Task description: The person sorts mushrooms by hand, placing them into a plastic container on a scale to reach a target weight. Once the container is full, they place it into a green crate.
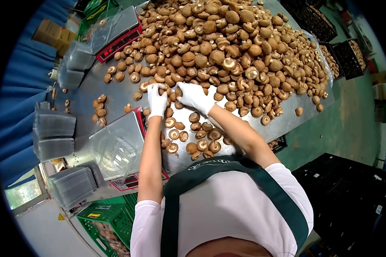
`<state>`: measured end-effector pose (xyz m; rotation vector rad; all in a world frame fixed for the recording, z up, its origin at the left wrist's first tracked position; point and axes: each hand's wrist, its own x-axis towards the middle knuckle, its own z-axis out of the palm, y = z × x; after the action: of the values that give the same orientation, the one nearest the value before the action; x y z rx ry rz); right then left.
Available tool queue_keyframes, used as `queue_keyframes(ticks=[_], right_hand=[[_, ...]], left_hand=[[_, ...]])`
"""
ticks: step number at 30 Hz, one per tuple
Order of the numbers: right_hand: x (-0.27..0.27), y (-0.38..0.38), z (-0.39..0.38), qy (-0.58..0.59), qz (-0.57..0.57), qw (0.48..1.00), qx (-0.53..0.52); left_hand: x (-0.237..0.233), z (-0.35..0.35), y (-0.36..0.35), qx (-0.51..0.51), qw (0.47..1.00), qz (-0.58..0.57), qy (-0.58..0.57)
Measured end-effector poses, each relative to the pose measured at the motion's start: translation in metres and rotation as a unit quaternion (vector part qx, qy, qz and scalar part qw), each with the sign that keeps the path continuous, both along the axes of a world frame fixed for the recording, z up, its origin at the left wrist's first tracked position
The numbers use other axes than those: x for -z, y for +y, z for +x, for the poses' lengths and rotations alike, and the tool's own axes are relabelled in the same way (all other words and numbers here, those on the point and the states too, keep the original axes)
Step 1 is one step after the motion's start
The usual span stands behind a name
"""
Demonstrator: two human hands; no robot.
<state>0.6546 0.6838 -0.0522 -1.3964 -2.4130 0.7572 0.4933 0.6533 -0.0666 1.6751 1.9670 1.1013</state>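
A large heap of brown shiitake mushrooms covers the far part of the metal table. At its near edge, my left hand, in a white glove, has its fingers curled round a mushroom. Just to the right, my gloved right hand closes on another mushroom between thumb and fingers. Closer to my body, several loose mushrooms lie on the table, many with stems or gills up. The undersides of both hands are hidden.
Left of my left arm, a clear plastic tray sits on a red-edged scale. Stacks of clear trays line the left edge. Another red scale stands farther back. Green crates and black crates flank the table.
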Motion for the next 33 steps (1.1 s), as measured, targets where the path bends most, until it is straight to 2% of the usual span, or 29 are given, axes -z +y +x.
queue_keyframes(ticks=[2,4,6,8,9,12,13,15,16,18,19,20,22,24,25,28,30,31,32,33], right_hand=[[0.000,-0.019,0.012,0.003,-0.056,0.998,-0.001],[-0.003,-0.033,0.027,0.021,-0.187,0.982,0.017],[-0.006,-0.046,0.047,0.088,-0.275,0.957,0.022],[0.011,-0.060,0.067,0.237,-0.345,0.906,0.069],[0.011,-0.061,0.076,0.321,-0.407,0.854,0.057],[-0.004,-0.067,0.093,0.422,-0.400,0.807,0.104],[-0.013,-0.064,0.093,0.421,-0.401,0.807,0.103],[-0.033,-0.057,0.092,0.288,-0.406,0.855,0.146],[-0.034,-0.054,0.087,0.288,-0.406,0.855,0.146],[-0.035,-0.047,0.070,0.228,-0.180,0.950,0.114],[-0.025,-0.041,0.060,0.199,-0.076,0.973,0.085],[-0.005,-0.035,0.047,0.137,0.057,0.987,0.057],[0.008,-0.024,0.024,-0.054,0.135,0.989,0.016],[0.027,-0.026,-0.006,-0.140,0.206,0.968,0.008],[0.048,-0.021,-0.021,-0.143,0.235,0.961,0.022],[0.048,-0.013,-0.036,-0.203,0.196,0.959,0.030],[0.042,-0.020,-0.028,-0.140,0.204,0.968,0.043],[0.040,-0.026,-0.020,-0.068,0.200,0.976,0.047],[0.032,-0.032,-0.011,-0.095,0.178,0.978,0.045],[0.026,-0.035,0.000,-0.067,0.151,0.986,0.031]], left_hand=[[-0.004,0.009,-0.018,0.004,0.999,0.035,0.016],[0.006,0.011,-0.039,0.045,0.999,-0.017,0.008],[0.003,0.012,-0.057,0.065,0.997,-0.021,0.026],[-0.005,0.007,-0.063,0.028,0.997,-0.038,-0.066],[-0.012,0.005,-0.062,-0.022,0.993,-0.062,-0.096],[-0.008,-0.013,-0.037,-0.080,0.991,-0.085,-0.058],[-0.010,-0.013,-0.027,-0.083,0.992,-0.099,-0.016],[-0.024,-0.005,-0.002,-0.097,0.979,-0.162,0.080],[-0.022,-0.004,0.009,-0.097,0.979,-0.162,0.080],[-0.013,-0.002,0.028,0.010,0.940,-0.263,0.219],[-0.009,-0.003,0.037,0.029,0.920,-0.290,0.261],[-0.012,-0.004,0.042,0.031,0.921,-0.288,0.262],[-0.024,-0.004,0.047,0.096,0.900,-0.318,0.283],[-0.027,-0.002,0.045,0.096,0.898,-0.324,0.282],[-0.026,-0.002,0.042,0.099,0.898,-0.319,0.286],[-0.008,-0.007,0.030,0.072,0.920,-0.263,0.280],[-0.011,-0.002,0.021,0.022,0.928,-0.264,0.261],[-0.013,0.000,0.015,0.019,0.929,-0.262,0.260],[-0.020,0.002,0.008,0.004,0.944,-0.245,0.221],[-0.026,0.004,-0.001,-0.010,0.957,-0.228,0.181]])
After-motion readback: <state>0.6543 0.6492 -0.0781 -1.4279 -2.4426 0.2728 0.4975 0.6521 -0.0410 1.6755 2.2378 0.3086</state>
